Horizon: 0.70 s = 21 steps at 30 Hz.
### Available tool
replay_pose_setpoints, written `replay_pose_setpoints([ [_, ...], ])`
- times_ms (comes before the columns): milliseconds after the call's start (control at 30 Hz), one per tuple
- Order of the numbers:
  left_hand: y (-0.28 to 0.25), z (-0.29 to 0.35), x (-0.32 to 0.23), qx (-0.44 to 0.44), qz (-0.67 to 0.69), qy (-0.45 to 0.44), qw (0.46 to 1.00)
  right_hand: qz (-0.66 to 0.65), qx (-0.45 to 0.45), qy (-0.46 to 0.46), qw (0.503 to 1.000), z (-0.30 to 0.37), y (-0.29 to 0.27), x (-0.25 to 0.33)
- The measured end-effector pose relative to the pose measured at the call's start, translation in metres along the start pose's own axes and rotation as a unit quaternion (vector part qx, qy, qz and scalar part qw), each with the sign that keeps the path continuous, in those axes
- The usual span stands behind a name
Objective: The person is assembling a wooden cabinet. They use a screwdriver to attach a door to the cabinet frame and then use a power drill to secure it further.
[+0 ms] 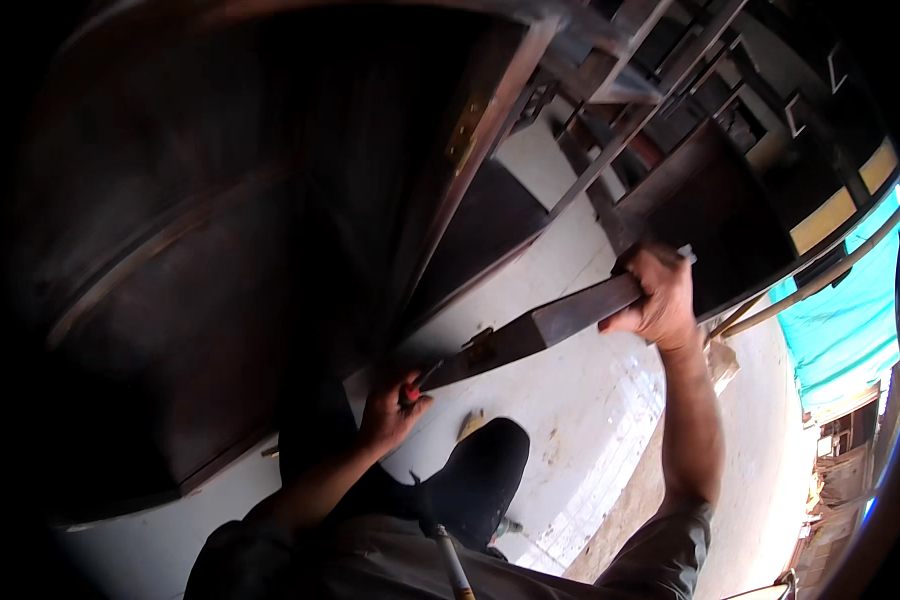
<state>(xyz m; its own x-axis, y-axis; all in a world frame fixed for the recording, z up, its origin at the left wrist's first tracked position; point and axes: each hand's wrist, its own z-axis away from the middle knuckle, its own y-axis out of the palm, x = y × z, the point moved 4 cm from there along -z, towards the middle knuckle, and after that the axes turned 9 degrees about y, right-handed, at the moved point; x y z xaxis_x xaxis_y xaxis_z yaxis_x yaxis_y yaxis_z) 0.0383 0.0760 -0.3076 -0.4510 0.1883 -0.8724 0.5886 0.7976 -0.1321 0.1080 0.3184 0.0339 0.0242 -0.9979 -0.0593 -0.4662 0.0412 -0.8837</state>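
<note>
While you've got that long dark bar (535, 328) running across the middle of the frame, your right hand (658, 298) is wrapped tight around its upper end, right of centre, so that grip looks solid. Your left hand (388, 408) is down at the lower end, closed around something with a red bit (407, 395) showing, maybe a tool handle, too blurry to say for sure. That low end sits right against the bottom edge of the big dark door panel (200, 260) filling the left half. My two cents: keep the right wrist straight and let that hand steer the angle, while the left just pins the tip where it meets the panel. Your knee (485, 465) is close under the bar, so mind it if things slip. Pale floor (590, 390) looks dusty, so plant your feet well.
</note>
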Motion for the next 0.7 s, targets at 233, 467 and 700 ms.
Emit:
replay_pose_setpoints([
  [233, 0.002, -0.001, 0.011, -0.070, 0.042, 0.007, 0.997, -0.001, -0.027, 0.029, 0.999, 0.005, 0.004, -0.001],
  [467, -0.007, -0.017, -0.016, -0.072, 0.021, 0.051, 0.996, 0.056, -0.066, 0.043, 0.995, -0.022, -0.032, 0.012],
  [700, -0.018, -0.045, -0.039, -0.094, 0.049, 0.080, 0.991, 0.088, -0.060, 0.112, 0.988, -0.066, -0.080, 0.016],
])
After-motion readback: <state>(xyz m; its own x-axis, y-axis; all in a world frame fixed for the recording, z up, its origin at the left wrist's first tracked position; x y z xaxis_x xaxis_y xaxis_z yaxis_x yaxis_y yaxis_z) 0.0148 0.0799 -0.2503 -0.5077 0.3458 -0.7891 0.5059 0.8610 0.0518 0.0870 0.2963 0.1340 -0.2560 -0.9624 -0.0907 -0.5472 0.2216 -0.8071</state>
